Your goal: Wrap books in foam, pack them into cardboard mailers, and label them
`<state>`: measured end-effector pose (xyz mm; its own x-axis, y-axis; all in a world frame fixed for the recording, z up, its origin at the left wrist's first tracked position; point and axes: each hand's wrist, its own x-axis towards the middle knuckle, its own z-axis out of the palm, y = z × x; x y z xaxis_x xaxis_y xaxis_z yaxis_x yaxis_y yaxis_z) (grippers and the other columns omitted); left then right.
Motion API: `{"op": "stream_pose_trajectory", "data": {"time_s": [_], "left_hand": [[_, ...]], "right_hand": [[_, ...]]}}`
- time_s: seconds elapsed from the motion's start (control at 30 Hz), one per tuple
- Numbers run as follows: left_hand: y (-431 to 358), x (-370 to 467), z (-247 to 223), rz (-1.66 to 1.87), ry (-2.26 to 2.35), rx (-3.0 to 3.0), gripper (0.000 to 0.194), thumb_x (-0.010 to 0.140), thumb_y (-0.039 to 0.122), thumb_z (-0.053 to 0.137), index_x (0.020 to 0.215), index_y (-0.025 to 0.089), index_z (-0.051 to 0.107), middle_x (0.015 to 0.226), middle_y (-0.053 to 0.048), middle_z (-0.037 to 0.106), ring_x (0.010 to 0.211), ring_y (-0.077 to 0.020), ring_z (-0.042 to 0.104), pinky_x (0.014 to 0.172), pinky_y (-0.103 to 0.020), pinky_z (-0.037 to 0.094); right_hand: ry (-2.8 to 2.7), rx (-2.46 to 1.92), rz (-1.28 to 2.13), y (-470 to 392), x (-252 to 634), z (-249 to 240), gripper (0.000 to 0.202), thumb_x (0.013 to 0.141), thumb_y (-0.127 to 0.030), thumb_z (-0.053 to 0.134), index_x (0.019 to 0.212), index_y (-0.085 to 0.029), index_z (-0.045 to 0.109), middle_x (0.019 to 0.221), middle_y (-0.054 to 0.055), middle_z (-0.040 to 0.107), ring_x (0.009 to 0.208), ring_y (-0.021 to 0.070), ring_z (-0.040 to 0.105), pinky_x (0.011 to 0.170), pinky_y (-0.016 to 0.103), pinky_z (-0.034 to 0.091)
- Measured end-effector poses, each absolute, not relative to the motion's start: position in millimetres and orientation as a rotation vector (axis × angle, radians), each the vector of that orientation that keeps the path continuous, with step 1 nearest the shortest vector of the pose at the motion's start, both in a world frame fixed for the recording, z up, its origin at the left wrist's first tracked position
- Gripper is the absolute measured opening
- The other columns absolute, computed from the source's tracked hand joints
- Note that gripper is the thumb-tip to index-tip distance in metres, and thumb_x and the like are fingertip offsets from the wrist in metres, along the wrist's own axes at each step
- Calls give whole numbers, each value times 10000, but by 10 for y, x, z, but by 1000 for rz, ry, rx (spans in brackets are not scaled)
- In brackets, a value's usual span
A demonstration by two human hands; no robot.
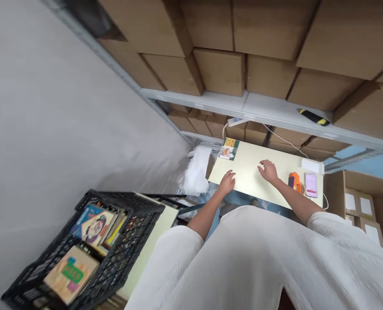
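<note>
My left hand (pixel 227 182) is over the front left edge of a pale yellow table (pixel 249 165), fingers apart and holding nothing. Farther right, my right hand (pixel 268 171) hovers over the middle of the tabletop, its fingers slightly curled, apart and free of any object. A green and white book (pixel 229 149) lies at the table's back left corner. To the right of my right hand are an orange tape dispenser (pixel 294 181) and a phone (pixel 311 185) with a lit pinkish screen. A white device (pixel 312 165) lies behind the phone.
A black crate (pixel 129 241) of books stands at the lower left. Cardboard boxes (pixel 219 71) fill the shelf beyond the table, where a black and yellow cutter (pixel 314 117) lies on the shelf edge. An open carton (pixel 335 193) stands at right. White plastic wrap (pixel 197 170) is left of the table.
</note>
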<state>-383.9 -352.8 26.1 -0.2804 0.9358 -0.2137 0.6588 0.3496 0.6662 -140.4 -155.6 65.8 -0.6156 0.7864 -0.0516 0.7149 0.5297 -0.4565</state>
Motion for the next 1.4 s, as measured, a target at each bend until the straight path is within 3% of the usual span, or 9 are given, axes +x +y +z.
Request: {"op": "stream_pose_trajectory", "data": {"time_s": [0.23,0.53,0.83,1.1,1.4], "left_hand": [[-4162,-4554,134,836,2214,1114,467,977,169,617,1434,210,705,1649,-138,583,1571,-305,535,1369,-515,397],[-4953,-5474,-78,903,2280,899,453,972,159,655,1414,224,730,1635,-134,592,1558,-321,544,1349,-499,421],[-5118,-5981,-247,894,2295,704,500,964,137,611,1457,170,689,1645,-176,570,1569,-330,533,1364,-490,394],[-5054,-6106,-656,958,2306,391,530,940,163,643,1467,204,680,1600,-155,605,1567,-322,534,1353,-495,412],[-4677,-6500,-1480,870,2300,235,566,968,171,600,1533,181,632,1674,-167,551,1602,-333,488,1367,-489,383]], "right_hand": [[-2828,-960,659,-1870,-2683,788,318,1067,-355,544,1276,-190,717,1285,172,733,1095,332,671,999,443,467],[-2989,-713,671,-2665,-4067,586,289,1062,-326,545,1238,-198,735,1242,162,744,1111,329,663,977,426,477],[-3110,-607,723,-2898,-4903,447,279,1051,-296,566,1244,-186,736,1259,172,741,1156,339,662,1000,433,485],[-3218,-505,845,-2474,-5554,-80,281,1023,-274,574,1230,-194,747,1241,168,757,1158,344,664,1012,457,518],[-3432,-539,749,-2127,-6302,-1082,315,1043,-282,558,1276,-197,753,1312,177,745,1225,352,642,1040,459,505]]}}
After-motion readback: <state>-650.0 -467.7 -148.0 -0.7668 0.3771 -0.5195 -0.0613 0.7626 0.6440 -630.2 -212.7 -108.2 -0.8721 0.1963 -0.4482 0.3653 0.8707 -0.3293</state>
